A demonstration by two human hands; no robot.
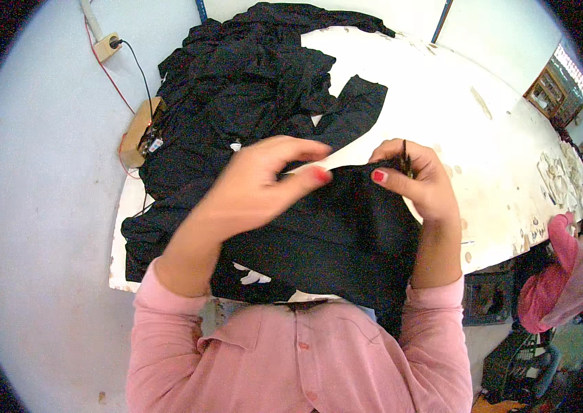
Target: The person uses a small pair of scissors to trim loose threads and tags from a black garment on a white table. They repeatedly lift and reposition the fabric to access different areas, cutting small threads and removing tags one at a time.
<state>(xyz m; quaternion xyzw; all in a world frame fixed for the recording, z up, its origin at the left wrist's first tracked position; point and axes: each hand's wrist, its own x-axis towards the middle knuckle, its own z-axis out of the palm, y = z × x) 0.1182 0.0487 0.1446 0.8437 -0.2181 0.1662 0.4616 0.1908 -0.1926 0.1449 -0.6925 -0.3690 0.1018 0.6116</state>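
Observation:
Black cloth [346,213] is spread before me, its upper edge raised between my hands. My right hand [422,175] is closed, pinching that edge between thumb and fingers. A small dark pointed tool [406,160], perhaps thread snips, also sits in this hand, its tip upward. My left hand [264,179], slightly blurred, is at the left end of the edge. Its thumb and forefinger are apart with a gap between them; its other fingers are hidden. A large heap of black garments [236,89] lies beyond and left of my hands.
The white table [443,89] carries the cloth and shows stains. At left, a socket [107,47] feeds a cable to a tan box [141,131] by the heap. Pale cloth pieces [560,172] lie at the far right, near a person in pink [546,289].

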